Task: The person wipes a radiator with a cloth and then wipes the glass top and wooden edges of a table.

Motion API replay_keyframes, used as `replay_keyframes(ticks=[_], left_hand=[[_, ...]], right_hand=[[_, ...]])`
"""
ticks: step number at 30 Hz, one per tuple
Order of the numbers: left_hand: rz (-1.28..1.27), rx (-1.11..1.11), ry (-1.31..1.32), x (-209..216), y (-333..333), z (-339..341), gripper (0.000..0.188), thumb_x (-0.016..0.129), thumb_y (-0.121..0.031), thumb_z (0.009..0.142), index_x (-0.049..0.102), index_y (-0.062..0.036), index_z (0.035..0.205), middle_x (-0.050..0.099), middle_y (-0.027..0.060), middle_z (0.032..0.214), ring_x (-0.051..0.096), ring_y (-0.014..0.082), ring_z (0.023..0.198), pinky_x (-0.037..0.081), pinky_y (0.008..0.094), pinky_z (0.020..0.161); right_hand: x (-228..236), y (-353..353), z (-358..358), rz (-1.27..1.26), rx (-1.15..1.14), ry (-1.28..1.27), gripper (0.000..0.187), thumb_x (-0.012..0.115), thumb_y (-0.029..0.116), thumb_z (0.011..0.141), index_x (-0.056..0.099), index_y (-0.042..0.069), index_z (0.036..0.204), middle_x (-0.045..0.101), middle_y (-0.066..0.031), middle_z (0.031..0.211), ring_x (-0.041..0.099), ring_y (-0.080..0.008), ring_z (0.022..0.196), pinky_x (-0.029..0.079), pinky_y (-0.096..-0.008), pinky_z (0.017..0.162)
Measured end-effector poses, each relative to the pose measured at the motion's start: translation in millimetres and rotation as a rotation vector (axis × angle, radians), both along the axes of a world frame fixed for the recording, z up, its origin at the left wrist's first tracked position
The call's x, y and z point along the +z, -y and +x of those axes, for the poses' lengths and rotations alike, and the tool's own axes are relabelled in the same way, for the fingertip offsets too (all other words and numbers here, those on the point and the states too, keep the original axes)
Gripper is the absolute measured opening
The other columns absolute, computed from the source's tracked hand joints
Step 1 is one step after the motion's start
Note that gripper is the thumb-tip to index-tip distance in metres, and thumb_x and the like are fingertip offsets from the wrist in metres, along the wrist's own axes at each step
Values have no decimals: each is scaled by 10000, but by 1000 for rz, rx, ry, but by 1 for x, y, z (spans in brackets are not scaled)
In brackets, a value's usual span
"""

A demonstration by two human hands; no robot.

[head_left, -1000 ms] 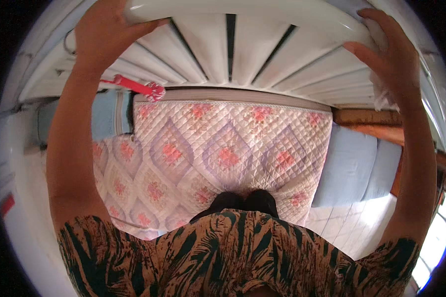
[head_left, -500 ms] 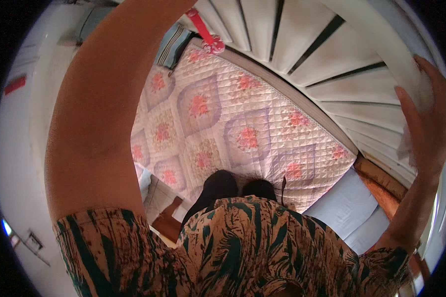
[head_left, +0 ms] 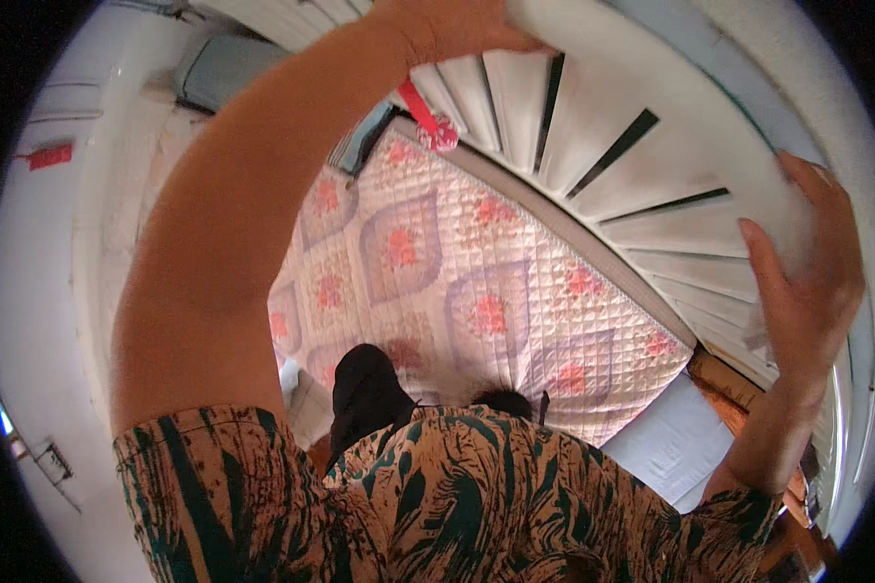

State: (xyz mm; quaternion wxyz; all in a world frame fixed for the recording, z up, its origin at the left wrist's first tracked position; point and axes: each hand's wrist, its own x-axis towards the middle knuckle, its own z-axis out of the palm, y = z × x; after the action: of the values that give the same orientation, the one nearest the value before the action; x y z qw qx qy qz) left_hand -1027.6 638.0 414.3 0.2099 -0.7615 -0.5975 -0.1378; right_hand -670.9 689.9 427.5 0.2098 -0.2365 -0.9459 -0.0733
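Note:
A white slatted panel (head_left: 673,160) with dark gaps between its slats arches across the upper right. Near the top edge, my left hand (head_left: 447,29) grips its upper rail, thumb stretched along the near face; the other fingers are partly out of sight. At the panel's right part, my right hand (head_left: 815,267) has its thumb on the near face and its fingers hooked over the rim. A red ribbon with a patterned red-and-white end (head_left: 437,132) hangs in front of the slats, just below my left hand.
Below lies a quilted floral cover (head_left: 399,243), with my dark-clad leg (head_left: 367,398) at its near edge. A grey-blue cushion (head_left: 671,442) sits at the right, beside a brown piece (head_left: 727,384). A striped cloth (head_left: 360,146) lies at the far left corner.
My left hand has come into view on the upper rail. The panel and my right hand now appear slightly farther left. My leg has shifted left.

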Motion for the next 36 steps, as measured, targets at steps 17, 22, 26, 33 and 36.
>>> replay_keyframes(ticks=[17, 22, 26, 33, 36], left_hand=[[95, -486, 555, 18, 37, -69, 722, 779, -312, 699, 474, -124, 1325, 554, 139, 1250, 500, 312, 1186, 346, 433, 1019], [250, -125, 298, 15, 47, -261, 606, 713, -487, 765, 591, -67, 1184, 605, 151, 1184, 552, 325, 1122, 391, 437, 981], [317, -61, 251, 1, 22, -337, 415, 524, -447, 922, 663, -63, 994, 672, 129, 978, 624, 313, 901, 479, 416, 800], [665, -146, 150, -28, -10, -333, 389, 415, -255, 960, 655, -71, 715, 626, 78, 717, 587, 273, 671, 452, 405, 630], [568, -142, 178, -26, -9, -323, 401, 399, -205, 956, 647, -86, 666, 606, 67, 663, 558, 251, 608, 444, 363, 593]], right_hand=[[17, 20, -190, -12, -204, 60, 500, 806, 253, 637, 583, 83, 1050, 595, -100, 1001, 599, -297, 958, 484, -394, 845], [21, 27, -193, 0, -283, 120, 543, 835, 214, 617, 592, 49, 1074, 607, -124, 1071, 607, -299, 981, 488, -387, 882], [17, 27, -198, -9, -304, 96, 572, 844, 230, 614, 588, 56, 1095, 605, -122, 1085, 610, -288, 992, 494, -374, 895], [19, 24, -188, 76, -311, 161, 583, 829, 357, 655, 585, 70, 1100, 619, -114, 1084, 625, -296, 990, 505, -396, 879], [24, 26, -195, -39, -358, 178, 599, 850, 327, 621, 589, 60, 1089, 615, -115, 1074, 624, -286, 988, 506, -374, 883]])
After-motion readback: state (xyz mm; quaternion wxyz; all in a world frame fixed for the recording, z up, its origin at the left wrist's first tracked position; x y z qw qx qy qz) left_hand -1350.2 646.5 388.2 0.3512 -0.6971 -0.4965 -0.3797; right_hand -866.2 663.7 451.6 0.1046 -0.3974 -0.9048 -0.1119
